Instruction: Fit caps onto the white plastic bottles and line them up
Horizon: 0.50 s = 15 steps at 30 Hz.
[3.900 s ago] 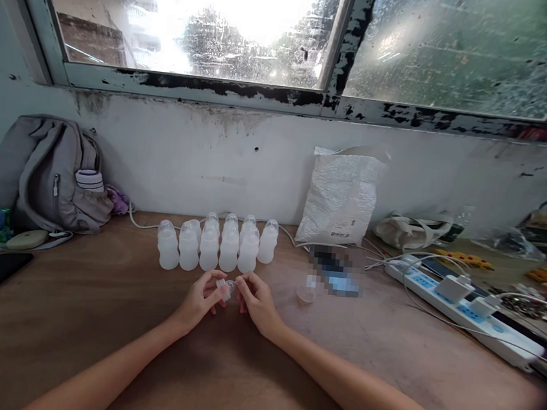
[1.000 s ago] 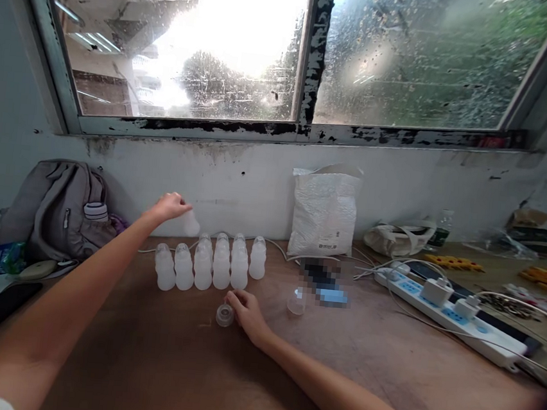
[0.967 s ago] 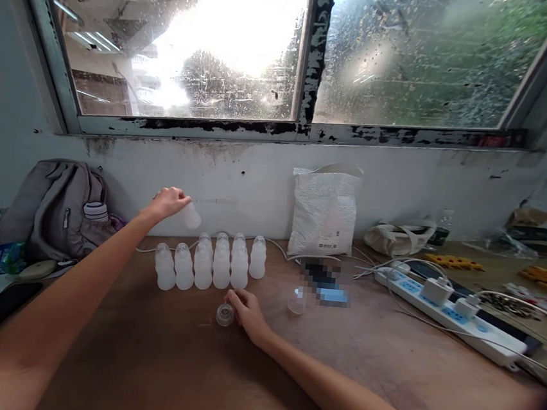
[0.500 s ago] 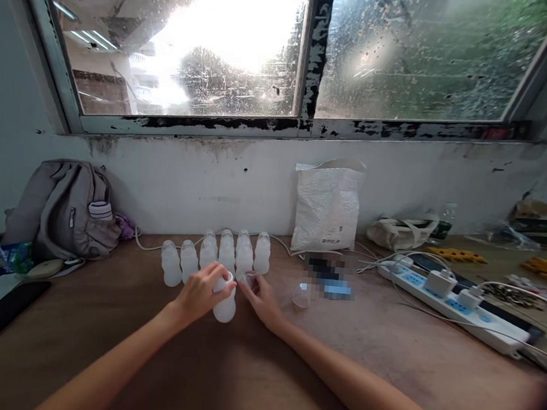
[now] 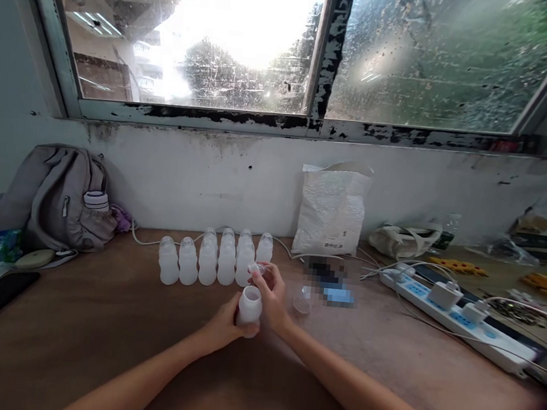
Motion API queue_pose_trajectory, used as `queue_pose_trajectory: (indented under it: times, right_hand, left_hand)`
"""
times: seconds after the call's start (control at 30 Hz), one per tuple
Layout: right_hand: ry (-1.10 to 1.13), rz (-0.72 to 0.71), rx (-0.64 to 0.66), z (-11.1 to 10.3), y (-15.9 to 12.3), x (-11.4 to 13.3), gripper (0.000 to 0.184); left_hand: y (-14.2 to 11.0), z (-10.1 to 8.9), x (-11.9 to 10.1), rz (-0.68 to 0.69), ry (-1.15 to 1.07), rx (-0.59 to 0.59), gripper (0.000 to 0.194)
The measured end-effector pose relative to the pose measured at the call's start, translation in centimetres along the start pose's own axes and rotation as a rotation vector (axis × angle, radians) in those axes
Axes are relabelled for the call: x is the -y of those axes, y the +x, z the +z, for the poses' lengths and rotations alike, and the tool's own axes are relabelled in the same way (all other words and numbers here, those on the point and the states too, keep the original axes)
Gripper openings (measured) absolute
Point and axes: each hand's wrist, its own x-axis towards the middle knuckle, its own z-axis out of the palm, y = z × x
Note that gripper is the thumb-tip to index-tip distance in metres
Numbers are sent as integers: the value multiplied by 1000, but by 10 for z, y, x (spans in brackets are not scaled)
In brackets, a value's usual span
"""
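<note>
The left hand wraps closed round an open white bottle, held upright just above the bench, around its middle. The right hand is just behind and touching the bottle, fingers pinched on a clear cap above its mouth. Beyond stand rows of capped bottles, with a lone cup to their right. A white bag leans on the wall at the back edge, a backpack in the back left corner, a power strip toward the right edge

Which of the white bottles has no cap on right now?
The white bottle gripped by the left hand, nearer than the capped bottles in rows behind it. Its mouth is open; the right hand holds a clear cap above it.
</note>
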Motion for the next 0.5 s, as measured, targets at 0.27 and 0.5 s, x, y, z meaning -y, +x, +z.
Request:
queue_pose_trajectory:
  times: [0.27,0.5]
  right_hand:
    - [-26,44,106,2,0,9,23]
    - [-45,34,198,5,-12,4,21]
  left_hand:
    - [0,-6,-2,-115,-190,-99,38]
    - [-2,-10,-3,-170,-309,2,14]
